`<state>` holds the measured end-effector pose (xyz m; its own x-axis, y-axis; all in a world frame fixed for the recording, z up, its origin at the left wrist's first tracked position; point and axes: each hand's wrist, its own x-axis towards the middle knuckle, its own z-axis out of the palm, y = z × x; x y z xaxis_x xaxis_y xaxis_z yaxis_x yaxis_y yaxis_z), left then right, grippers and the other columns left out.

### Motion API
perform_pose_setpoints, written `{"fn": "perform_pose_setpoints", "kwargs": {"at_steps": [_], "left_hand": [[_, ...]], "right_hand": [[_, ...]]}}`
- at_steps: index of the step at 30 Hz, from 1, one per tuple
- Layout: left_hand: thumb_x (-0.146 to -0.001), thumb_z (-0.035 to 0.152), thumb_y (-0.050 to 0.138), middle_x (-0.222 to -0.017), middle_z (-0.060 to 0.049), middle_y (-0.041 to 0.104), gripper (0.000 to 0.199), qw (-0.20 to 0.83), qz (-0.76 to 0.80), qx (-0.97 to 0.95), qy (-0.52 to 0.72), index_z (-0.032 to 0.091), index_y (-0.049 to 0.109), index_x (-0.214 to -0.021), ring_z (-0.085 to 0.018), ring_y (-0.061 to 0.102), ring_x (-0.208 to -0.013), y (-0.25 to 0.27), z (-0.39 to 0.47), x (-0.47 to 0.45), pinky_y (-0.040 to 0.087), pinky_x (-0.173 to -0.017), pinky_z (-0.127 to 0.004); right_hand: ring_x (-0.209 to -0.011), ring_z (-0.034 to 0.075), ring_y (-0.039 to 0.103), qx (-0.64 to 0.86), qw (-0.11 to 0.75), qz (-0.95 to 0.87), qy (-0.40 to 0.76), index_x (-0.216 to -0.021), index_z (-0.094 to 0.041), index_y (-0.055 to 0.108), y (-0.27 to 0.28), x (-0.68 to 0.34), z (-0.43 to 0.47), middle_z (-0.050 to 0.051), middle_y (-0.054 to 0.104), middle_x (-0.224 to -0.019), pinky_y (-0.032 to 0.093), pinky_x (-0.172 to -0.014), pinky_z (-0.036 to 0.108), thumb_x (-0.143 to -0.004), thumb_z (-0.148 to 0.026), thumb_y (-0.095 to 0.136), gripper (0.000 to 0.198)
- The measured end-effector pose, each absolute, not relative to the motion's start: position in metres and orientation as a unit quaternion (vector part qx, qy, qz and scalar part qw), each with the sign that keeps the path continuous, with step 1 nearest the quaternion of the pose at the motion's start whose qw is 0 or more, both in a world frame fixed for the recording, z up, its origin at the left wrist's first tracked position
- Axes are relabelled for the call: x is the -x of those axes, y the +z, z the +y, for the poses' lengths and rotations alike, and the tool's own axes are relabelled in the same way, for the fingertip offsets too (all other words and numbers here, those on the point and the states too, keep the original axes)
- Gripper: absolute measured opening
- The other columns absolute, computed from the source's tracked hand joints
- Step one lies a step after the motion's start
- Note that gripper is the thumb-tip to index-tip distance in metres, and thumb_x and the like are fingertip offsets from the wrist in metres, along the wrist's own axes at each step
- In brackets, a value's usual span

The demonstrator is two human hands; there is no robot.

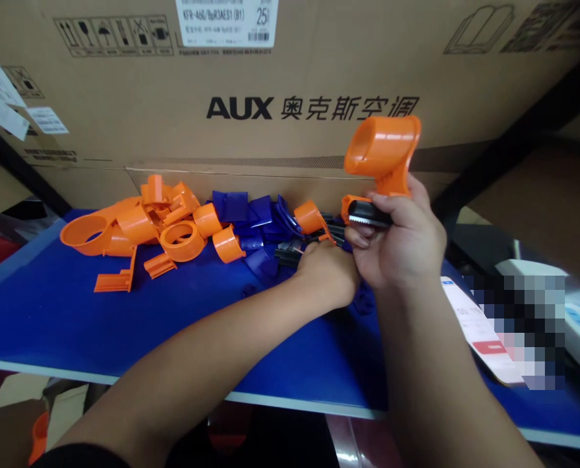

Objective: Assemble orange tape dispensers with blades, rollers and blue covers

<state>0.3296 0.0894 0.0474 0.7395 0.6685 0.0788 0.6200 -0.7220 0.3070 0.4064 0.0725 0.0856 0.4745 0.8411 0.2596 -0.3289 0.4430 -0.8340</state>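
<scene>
A person's right hand (406, 244) holds an orange plastic tape-dispenser body (383, 159) raised above a blue work table (75, 325), fingers wrapped firmly around its lower end so that the wide round core points up and to the left, clear of the palm. A dark serrated cutter blade (367, 214) sits at the base of the piece, just above the curled fingers, its teeth facing left toward the other hand; the hold seems chosen to keep that end exposed and steady. The left hand (326, 266) reaches low across the table to a small heap of black parts (290, 250) and blue plastic pieces (251, 218), its fingers turned away from the camera, so whether it has closed on anything cannot be told. The two hands nearly touch, with the dispenser body standing above and slightly right of the left knuckles. Further left on the table lies a loose pile of orange rings and handles (167, 227), well apart from both hands. A large cardboard carton (290, 78) printed with AUX stands as a backdrop directly behind the table, and a white leaflet with red print (475, 331) lies at the table's right edge, beside the right forearm.
</scene>
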Motion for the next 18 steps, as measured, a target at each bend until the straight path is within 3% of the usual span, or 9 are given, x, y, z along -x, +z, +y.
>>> {"fn": "perform_pose_setpoints", "kwargs": {"at_steps": [8, 13, 18], "left_hand": [[-0.094, 0.019, 0.065, -0.119, -0.016, 0.079, 0.017, 0.153, 0.324, -0.926, 0.120, 0.017, 0.079, -0.104, -0.033, 0.073, -0.115, 0.045, 0.094, -0.326, 0.056, -0.099, -0.044], [-0.100, 0.033, 0.058, -0.112, -0.013, 0.079, 0.023, 0.176, 0.302, -0.918, 0.188, 0.019, 0.074, -0.106, -0.031, 0.074, -0.105, 0.052, 0.103, -0.293, 0.056, -0.090, -0.041], [-0.105, 0.028, 0.038, -0.089, -0.007, 0.072, 0.026, 0.196, 0.369, -0.860, 0.293, 0.020, 0.060, -0.093, -0.022, 0.066, -0.083, 0.060, 0.111, -0.227, 0.047, -0.073, -0.034]], "right_hand": [[-0.048, 0.008, 0.043, 0.379, 0.772, -0.334, 0.386, -0.112, -0.031, 0.068, 0.085, -0.402, 0.070, -0.006, 0.058, -0.081, 0.027, -0.038, 0.021, -0.065, -0.015, 0.069, 0.050], [-0.048, 0.007, 0.042, 0.369, 0.765, -0.334, 0.410, -0.109, -0.030, 0.066, 0.088, -0.401, 0.067, -0.007, 0.059, -0.081, 0.028, -0.038, 0.020, -0.064, -0.014, 0.069, 0.048], [-0.047, 0.007, 0.039, 0.349, 0.738, -0.316, 0.483, -0.107, -0.029, 0.061, 0.085, -0.389, 0.063, -0.006, 0.061, -0.083, 0.026, -0.038, 0.020, -0.065, -0.014, 0.072, 0.046]]}}
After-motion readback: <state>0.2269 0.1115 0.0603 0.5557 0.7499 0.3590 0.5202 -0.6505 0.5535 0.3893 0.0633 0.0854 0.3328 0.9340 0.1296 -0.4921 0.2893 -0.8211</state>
